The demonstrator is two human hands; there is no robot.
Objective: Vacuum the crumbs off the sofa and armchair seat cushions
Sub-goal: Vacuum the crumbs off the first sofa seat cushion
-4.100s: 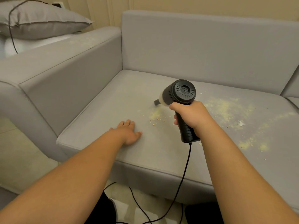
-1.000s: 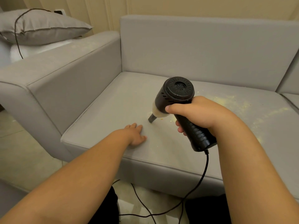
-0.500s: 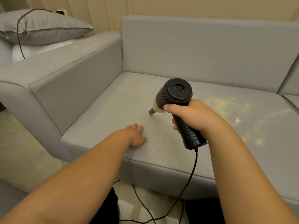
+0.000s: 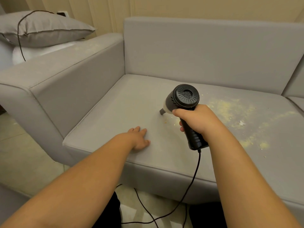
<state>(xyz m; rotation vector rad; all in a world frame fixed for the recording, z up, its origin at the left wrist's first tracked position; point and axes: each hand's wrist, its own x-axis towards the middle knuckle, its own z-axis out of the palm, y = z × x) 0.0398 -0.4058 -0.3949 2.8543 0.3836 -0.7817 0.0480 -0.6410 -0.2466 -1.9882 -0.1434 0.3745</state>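
Black vacuum (image 4: 184, 99), pale grey sofa cushion (image 4: 125, 109), yellowish crumbs (image 4: 230, 111)

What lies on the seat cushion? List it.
On the cushion: the left hand flat, the vacuum nozzle tip, and crumbs scattered to the right. Anything under the hands is hidden.

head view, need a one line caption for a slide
Right hand grips a corded handheld vacuum, nozzle on the grey sofa seat cushion; left hand rests flat, crumbs remain at right.
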